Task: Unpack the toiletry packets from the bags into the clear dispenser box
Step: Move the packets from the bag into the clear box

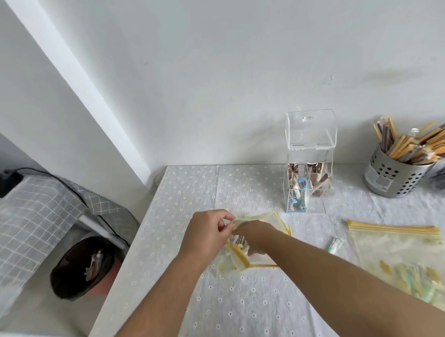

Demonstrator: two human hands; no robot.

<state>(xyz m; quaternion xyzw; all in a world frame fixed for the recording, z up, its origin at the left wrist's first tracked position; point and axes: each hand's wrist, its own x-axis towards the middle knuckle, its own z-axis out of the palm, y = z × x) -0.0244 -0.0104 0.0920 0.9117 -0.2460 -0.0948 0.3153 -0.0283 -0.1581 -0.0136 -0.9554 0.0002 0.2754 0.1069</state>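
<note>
A clear zip bag with a yellow seal lies in the middle of the table. My left hand pinches its upper edge. My right hand reaches inside it, fingers closed around small packets there. The clear dispenser box stands upright near the wall with its lid raised; brown packets and blue-and-white packets fill its lower compartments. A second, fuller zip bag of packets lies flat at the right. One loose packet rests on the cloth between the two bags.
A perforated metal cup full of yellow and brown sticks stands at the back right. The table has a grey flowered cloth. Below the left edge sit a black-lined bin and a checked fabric cover.
</note>
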